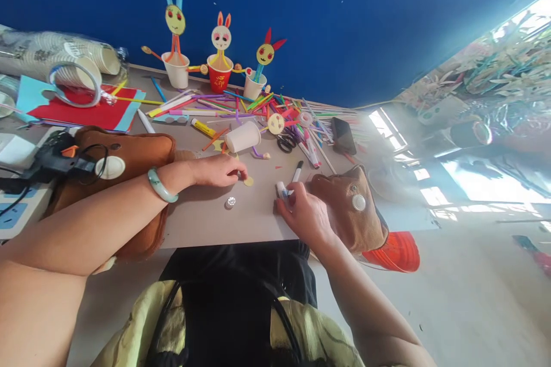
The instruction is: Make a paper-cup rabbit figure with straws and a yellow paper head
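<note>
My left hand (pixel 218 170), a green bangle (pixel 162 186) on its wrist, rests low over the table. Its bent fingers meet at the edge of a small yellow disc (pixel 248 182). My right hand (pixel 307 213) is closed round a small white tube (pixel 282 190) with blue print, its lower part hidden by the fingers. Just behind that hand lies a marker with a black cap (pixel 298 169). A small silvery round piece (pixel 231 202) sits between the hands, nearer the table's front edge. A white paper cup (pixel 243 137) lies on its side beyond my left hand.
Three rabbit-faced paper cups (pixel 176 71) stand along the blue wall. Coloured sticks (pixel 258 104), scissors (pixel 286 143) and a phone-like black object (pixel 343 136) are spread across the back. Brown cushions (pixel 124 152) flank my arms; an orange-red bucket (pixel 396 251) stands at the right.
</note>
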Action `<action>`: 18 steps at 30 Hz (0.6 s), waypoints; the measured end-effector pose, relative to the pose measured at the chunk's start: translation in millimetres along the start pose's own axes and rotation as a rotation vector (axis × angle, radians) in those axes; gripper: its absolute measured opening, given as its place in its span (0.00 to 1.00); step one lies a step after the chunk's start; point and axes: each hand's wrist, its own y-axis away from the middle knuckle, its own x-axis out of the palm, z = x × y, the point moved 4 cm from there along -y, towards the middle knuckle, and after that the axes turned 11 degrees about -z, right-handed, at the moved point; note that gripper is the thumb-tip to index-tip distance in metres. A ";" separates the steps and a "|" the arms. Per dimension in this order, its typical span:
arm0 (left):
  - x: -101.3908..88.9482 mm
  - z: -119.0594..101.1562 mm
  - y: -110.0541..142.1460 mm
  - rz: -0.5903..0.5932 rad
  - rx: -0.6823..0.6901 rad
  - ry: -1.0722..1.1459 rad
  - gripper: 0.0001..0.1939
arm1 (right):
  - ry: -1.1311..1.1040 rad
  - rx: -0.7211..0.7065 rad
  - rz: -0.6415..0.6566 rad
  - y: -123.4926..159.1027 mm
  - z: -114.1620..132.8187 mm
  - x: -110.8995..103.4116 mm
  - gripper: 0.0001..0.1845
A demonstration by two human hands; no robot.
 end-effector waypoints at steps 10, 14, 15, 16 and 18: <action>-1.2 -2.8 -1.6 0.029 -0.003 0.006 0.20 | -0.053 -0.180 -0.042 -20.2 25.3 -1.0 0.11; -0.7 -0.2 -2.3 0.002 0.012 0.002 0.20 | -0.202 -0.314 0.060 -34.0 38.8 9.7 0.03; -0.6 0.6 -2.1 0.001 0.017 0.002 0.20 | -0.231 -0.292 0.073 -39.8 38.5 12.9 0.04; -0.4 1.5 -2.0 0.004 0.020 0.004 0.20 | -0.265 -0.249 0.090 -46.1 37.0 16.2 0.05; -0.2 3.2 -1.6 0.011 0.023 0.013 0.19 | -0.336 -0.148 0.148 -58.4 32.8 23.1 0.05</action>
